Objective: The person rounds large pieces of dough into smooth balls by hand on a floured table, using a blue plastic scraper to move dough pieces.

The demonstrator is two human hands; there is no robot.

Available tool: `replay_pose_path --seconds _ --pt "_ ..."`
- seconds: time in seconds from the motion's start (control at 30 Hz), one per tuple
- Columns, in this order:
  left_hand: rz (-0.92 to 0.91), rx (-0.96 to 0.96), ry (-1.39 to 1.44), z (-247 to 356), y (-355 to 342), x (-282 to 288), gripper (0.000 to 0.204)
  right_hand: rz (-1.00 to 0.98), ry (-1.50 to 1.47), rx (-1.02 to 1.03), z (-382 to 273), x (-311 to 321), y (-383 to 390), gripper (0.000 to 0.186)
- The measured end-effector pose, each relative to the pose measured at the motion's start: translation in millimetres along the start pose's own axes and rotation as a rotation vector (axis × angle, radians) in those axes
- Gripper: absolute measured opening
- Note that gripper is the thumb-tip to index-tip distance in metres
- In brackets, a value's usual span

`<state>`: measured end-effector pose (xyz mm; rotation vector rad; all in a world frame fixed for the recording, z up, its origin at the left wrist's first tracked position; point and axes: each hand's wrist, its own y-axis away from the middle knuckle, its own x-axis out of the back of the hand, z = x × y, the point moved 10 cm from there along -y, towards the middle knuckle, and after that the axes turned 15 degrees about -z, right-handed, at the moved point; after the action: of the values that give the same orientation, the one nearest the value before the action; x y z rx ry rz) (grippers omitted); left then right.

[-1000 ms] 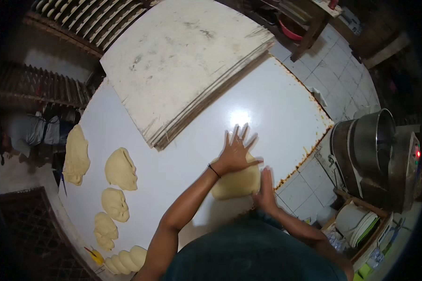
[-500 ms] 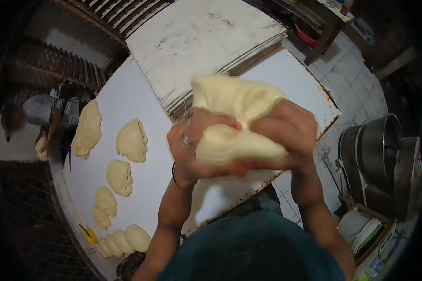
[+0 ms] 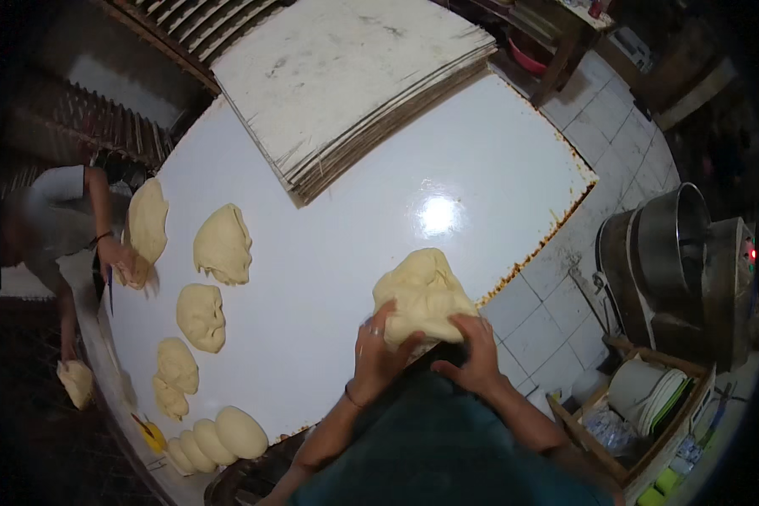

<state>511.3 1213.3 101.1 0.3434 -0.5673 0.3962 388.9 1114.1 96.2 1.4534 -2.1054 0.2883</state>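
A big lump of pale dough point(image 3: 423, 291) rests on the white table point(image 3: 320, 278) at its near edge. My left hand point(image 3: 382, 347) grips the lump's near left side, fingers on top. On the near right side my right hand point(image 3: 474, 350) holds it too, its thumb pointing inward. The underside of the dough is hidden. To the left lie a folded dough piece point(image 3: 223, 244), a rounder dough piece point(image 3: 201, 317) and a lumpy dough piece point(image 3: 177, 365). Several smooth dough balls point(image 3: 241, 431) sit in a row at the near left corner.
A stack of thin boards point(image 3: 354, 76) covers the table's far side. At left, a co-worker point(image 3: 55, 202) touches a long dough slab point(image 3: 148, 223) and holds another dough piece point(image 3: 77, 384). A yellow scraper point(image 3: 153, 436) lies near the balls. A metal mixer bowl point(image 3: 675, 223) stands right.
Both my hands have brought the dough down from above the table to its near edge. The co-worker has leaned in, one hand now on the long slab.
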Motion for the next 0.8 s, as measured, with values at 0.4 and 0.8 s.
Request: replay_pose_path --seconds 0.4,0.8 --pt "-0.427 -0.114 -0.633 23 -272 -35 0.076 0.187 -0.650 -0.374 172 1 -88 0.066" --pt "0.184 0.029 0.529 -40 -184 104 0.060 0.030 -0.654 0.468 -29 57 -250 0.057"
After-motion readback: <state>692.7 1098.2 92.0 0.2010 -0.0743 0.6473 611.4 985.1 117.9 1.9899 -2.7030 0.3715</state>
